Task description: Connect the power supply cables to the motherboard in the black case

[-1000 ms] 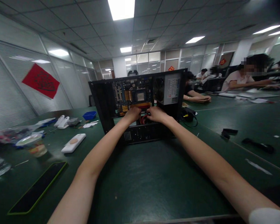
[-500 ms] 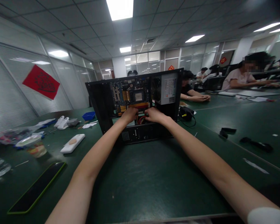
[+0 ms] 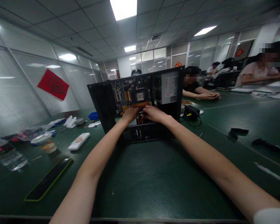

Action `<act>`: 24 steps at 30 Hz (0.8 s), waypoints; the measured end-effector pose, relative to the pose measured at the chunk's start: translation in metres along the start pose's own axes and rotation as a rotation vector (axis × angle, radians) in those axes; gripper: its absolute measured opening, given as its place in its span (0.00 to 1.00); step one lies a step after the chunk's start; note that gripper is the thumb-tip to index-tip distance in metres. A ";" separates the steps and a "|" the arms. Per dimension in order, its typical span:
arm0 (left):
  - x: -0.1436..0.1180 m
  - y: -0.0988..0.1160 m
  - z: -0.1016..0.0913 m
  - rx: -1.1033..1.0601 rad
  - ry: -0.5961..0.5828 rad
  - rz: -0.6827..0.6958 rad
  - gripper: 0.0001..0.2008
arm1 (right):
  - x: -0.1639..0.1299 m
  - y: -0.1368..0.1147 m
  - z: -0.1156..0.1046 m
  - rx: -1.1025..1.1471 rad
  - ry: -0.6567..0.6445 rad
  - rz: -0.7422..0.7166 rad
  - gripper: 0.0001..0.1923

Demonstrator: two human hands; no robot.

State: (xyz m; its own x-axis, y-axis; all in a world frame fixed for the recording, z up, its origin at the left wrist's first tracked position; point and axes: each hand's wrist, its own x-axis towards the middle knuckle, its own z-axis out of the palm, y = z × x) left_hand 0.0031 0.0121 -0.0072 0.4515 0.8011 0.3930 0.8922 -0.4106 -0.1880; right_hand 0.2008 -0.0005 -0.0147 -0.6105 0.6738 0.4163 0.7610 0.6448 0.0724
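An open black computer case (image 3: 99,105) stands on the table before me, with a motherboard (image 3: 123,93) mounted inside and a silver power supply (image 3: 170,88) at its upper right. Both my hands reach into it at the board's lower edge, close to the yellow and red memory slots (image 3: 143,104). My left hand (image 3: 130,115) has its fingers bent together there. Just right of it, my right hand (image 3: 154,113) is closed in a pinch. Red and black cables (image 3: 142,119) hang below the fingertips. Whatever lies between the fingers is hidden or too small to name.
On the left are a water bottle (image 3: 8,154), a plastic cup (image 3: 44,143), a white device (image 3: 79,141), a green-edged black slab (image 3: 49,179) and a blue tray (image 3: 93,116). At right lie a black adapter (image 3: 191,112) and black straps (image 3: 239,132). Other people sit beyond.
The view has turned slightly left, so surroundings sit further right. My right hand has shifted a little left, closer to my left hand, at the same spot in the case.
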 end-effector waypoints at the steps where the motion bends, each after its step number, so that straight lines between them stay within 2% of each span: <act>1: 0.000 0.001 0.000 0.018 -0.016 -0.003 0.11 | 0.003 0.001 0.000 -0.012 0.002 -0.028 0.11; 3: 0.001 0.001 -0.001 0.043 -0.045 0.014 0.11 | 0.010 0.003 0.000 -0.035 -0.007 -0.067 0.11; 10: 0.002 0.000 -0.002 0.048 -0.037 0.059 0.12 | 0.026 0.014 0.010 -0.078 -0.003 -0.159 0.11; 15: 0.000 0.001 -0.004 0.037 -0.054 0.040 0.12 | 0.024 0.013 0.013 -0.080 0.023 -0.134 0.12; 24: -0.001 -0.002 -0.002 0.020 -0.055 0.037 0.12 | 0.021 0.008 0.009 -0.109 -0.022 -0.091 0.13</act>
State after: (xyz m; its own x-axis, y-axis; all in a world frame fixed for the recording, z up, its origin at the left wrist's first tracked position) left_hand 0.0012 0.0115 -0.0053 0.4839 0.8085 0.3350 0.8745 -0.4325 -0.2194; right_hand 0.1918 0.0218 -0.0131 -0.6817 0.6227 0.3841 0.7209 0.6613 0.2073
